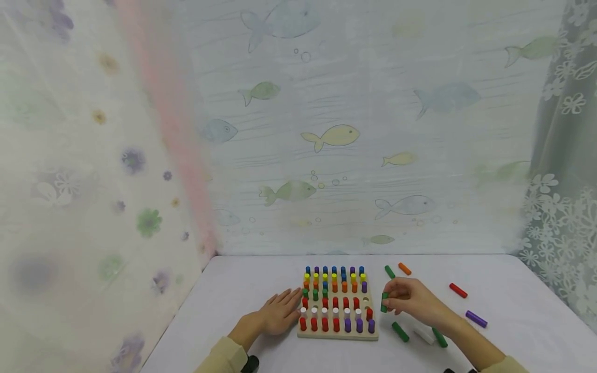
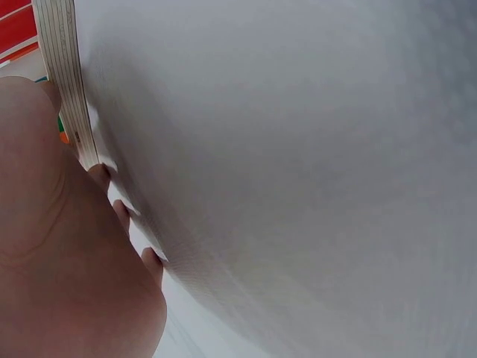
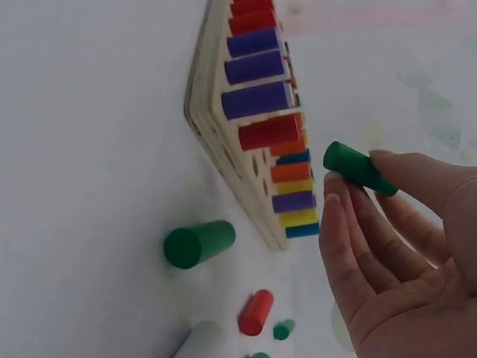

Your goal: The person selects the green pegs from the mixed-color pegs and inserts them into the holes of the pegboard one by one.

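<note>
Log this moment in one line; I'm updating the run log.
right hand: pinches green peg | left hand: rests against pegboard

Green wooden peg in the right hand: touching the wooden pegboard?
Apart. The right wrist view shows the green wooden peg pinched clear of the wooden pegboard.

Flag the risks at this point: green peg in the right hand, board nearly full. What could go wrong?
1. The right hand pinches the green peg only at its fingertips, so it could slip and roll.
2. Empty holes sit among tightly packed standing pegs on the pegboard; a tilted insertion may knock neighbours.
3. The left hand only rests against the board's edge, so a hard push may slide the board towards the loose purple peg.
</note>
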A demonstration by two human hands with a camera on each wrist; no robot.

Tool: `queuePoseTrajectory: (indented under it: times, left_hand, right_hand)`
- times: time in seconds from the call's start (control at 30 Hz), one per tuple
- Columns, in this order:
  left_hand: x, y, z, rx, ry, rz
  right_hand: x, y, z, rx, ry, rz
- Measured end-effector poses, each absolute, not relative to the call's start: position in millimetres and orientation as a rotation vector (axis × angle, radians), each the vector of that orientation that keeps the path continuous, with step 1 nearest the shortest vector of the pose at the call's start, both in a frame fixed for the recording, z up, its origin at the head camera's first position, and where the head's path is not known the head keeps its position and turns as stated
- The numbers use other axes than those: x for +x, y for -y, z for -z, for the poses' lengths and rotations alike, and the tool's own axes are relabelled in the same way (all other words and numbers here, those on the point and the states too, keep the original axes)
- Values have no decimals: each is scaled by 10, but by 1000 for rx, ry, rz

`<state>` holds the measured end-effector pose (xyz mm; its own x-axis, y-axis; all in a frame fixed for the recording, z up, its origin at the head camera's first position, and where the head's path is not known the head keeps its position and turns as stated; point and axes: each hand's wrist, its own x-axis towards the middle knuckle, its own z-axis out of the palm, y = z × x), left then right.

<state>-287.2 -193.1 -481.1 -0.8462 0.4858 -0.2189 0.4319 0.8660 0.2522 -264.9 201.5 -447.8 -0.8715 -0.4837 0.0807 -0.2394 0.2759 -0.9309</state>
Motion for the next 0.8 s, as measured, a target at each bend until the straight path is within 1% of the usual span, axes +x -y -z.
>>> queuePoseTrajectory:
  times: [0.37,0.8]
  left_hand:
    - [-2950,1976,4961,701,-2772,-324]
    - [-2943,1968,4943,683,-2775,-314]
  right_hand:
    - [-2712,-1732,4436,-717,-2477,1565]
    - [-2764,-1525,4458,-774,-2639,1519]
